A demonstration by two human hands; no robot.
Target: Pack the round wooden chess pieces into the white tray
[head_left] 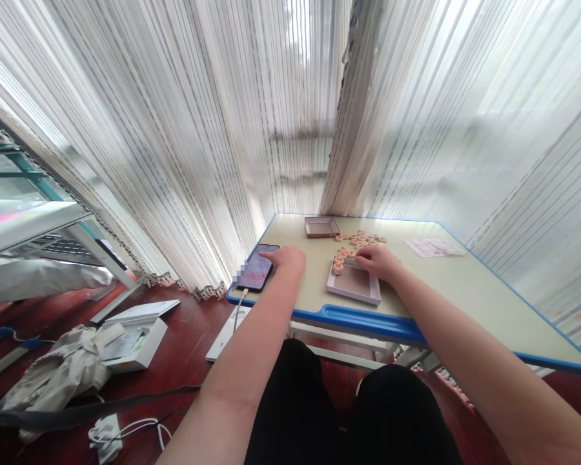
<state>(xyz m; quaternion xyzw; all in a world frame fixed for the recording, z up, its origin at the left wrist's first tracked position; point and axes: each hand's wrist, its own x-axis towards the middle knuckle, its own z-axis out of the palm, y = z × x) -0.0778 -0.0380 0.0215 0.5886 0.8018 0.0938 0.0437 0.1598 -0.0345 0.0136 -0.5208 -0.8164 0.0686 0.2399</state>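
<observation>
My left hand [286,258] is over the right edge of a phone [255,274] lying at the table's left side, one finger stretched onto its screen and the other fingers curled. My right hand [375,260] is closed at the far right corner of an open box [356,298], its fingertips together beside round wooden pieces [359,239] with red marks. Whether a piece is between those fingertips is too small to tell. Two pieces [338,265] sit at the box's far left corner. More pieces lie loosely behind the box.
A second shallow box [322,227] stands at the table's back edge. Printed paper [434,247] lies on the right. A white cable [239,307] runs from the phone over the blue front edge [368,321]. Curtains hang behind. An open white box [135,342] is on the floor.
</observation>
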